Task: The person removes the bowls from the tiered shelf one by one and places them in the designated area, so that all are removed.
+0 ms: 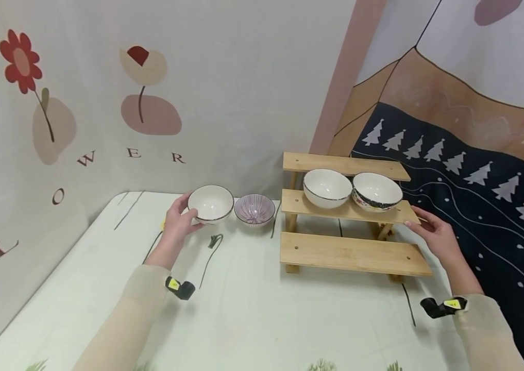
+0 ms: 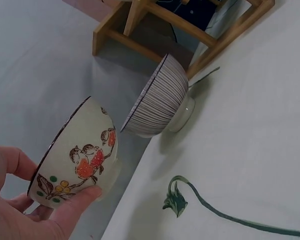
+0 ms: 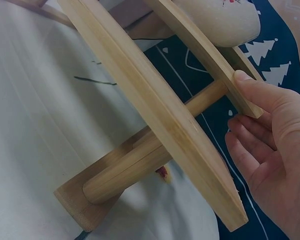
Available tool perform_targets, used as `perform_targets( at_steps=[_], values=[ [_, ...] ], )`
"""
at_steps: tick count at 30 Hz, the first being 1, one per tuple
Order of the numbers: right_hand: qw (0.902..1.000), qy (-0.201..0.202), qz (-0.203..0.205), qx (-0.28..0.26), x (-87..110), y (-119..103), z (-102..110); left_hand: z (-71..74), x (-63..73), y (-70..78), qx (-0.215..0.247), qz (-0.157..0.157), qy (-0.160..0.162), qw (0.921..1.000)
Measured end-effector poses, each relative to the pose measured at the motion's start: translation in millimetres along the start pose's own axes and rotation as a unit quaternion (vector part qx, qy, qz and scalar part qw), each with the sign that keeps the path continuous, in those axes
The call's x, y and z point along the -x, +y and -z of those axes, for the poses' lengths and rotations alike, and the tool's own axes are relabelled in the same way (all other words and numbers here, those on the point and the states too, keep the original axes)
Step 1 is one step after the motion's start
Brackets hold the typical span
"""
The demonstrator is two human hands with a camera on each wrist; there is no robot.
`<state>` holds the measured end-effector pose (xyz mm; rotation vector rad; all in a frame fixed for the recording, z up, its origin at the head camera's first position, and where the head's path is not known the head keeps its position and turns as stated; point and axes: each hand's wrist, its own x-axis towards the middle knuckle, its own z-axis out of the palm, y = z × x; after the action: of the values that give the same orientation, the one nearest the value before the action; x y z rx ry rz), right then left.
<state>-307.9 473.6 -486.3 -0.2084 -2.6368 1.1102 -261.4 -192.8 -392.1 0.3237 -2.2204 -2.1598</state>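
My left hand (image 1: 178, 224) grips a white bowl (image 1: 210, 202) by its left side, the thumb low on its outer wall. Birds and red fruit are painted on this dark-rimmed bowl (image 2: 85, 155); whether its foot touches the cloth I cannot tell. Just right of it, a purple-striped bowl (image 1: 254, 210) sits upright on the table. With thumb above and fingers below, my right hand (image 1: 435, 237) pinches the right end of the middle board of a three-step wooden rack (image 1: 354, 252). On that board stand a plain-looking white bowl (image 1: 327, 188) and a bowl with a dark patterned outside (image 1: 376, 191).
The rack's top board (image 1: 345, 165) and bottom board carry no bowls. A pale cloth (image 1: 252, 309) printed with green stems covers the table. Behind hangs a white curtain (image 1: 243, 77) with flower prints, and a dark tree-patterned cloth (image 1: 479, 206) hangs at the right.
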Motion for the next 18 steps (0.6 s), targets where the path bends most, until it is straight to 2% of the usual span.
perform_targets(
  at_steps=[6, 18],
  values=[
    [1.0000, 0.000, -0.001, -0.007, -0.3, -2.7, -0.2, 1.3, -7.0, -5.0, -0.019, 0.000, 0.012, 0.9997],
    [0.9999, 0.002, 0.007, -0.009, 1.9, -5.3, 0.4, -1.7, -20.8, -15.6, 0.008, 0.028, 0.034, 0.9990]
  ],
)
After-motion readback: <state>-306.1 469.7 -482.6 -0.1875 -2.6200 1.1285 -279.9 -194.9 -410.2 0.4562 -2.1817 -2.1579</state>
